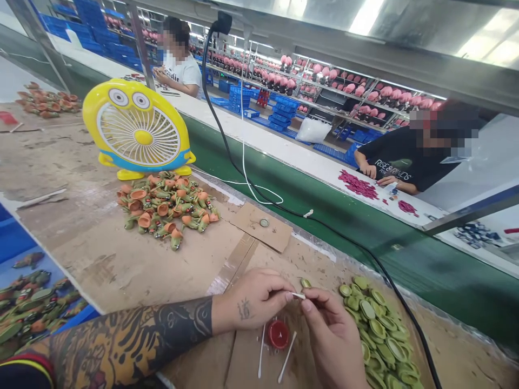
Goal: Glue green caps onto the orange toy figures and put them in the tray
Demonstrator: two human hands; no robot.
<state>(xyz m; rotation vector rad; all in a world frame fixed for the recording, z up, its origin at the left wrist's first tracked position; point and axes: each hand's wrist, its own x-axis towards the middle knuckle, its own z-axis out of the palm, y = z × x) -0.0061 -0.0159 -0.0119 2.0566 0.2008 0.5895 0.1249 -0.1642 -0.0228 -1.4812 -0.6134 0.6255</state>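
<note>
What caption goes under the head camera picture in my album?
Left fingers and right fingers meet at a white swab near a red cup, with a big-eyed yellow fan beyond.

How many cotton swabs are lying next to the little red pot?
2: one cotton swab left of the red pot, another swab right of it. The hands might hide more.

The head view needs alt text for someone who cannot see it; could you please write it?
A left hand and right hand meet at a small white stick near a red pot and two cotton swabs on cardboard. Green oval pieces lie at right; an orange-green heap and yellow fan are farther back.
</note>
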